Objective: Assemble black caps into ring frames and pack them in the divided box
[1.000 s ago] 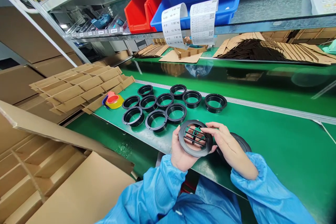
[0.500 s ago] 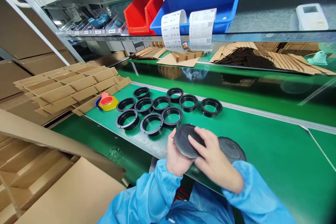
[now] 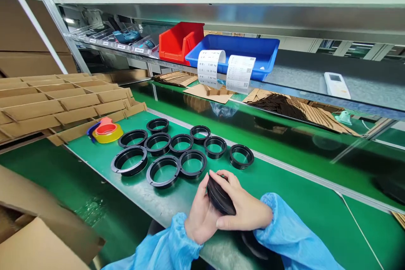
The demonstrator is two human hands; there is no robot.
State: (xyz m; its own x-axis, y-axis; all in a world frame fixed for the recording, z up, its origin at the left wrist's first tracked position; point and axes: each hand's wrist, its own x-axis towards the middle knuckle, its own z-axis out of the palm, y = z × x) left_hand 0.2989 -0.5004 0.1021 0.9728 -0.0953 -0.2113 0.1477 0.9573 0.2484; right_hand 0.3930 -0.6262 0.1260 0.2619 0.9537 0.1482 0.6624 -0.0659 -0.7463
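A black round lid, tilted nearly on edge, is held between my two hands above the green tabletop. My left hand cups it from the left and below, fingers closed at its rim. From the right, my right hand wraps over it, with the fingers on the upper edge and the thumb low. A second black disc lies partly hidden under my right hand and sleeve. Beyond my hands stand several black flanged rings, the nearest being one ring and another ring.
A yellow tape roll sits by cardboard dividers at the left. An open carton stands at lower left. Above the bench, a shelf carries a red bin, a blue tray with hanging paper labels and a white handheld device.
The lid has turned from facing up to standing nearly on edge, and my right hand has moved round it. My view has tilted up and shifted.
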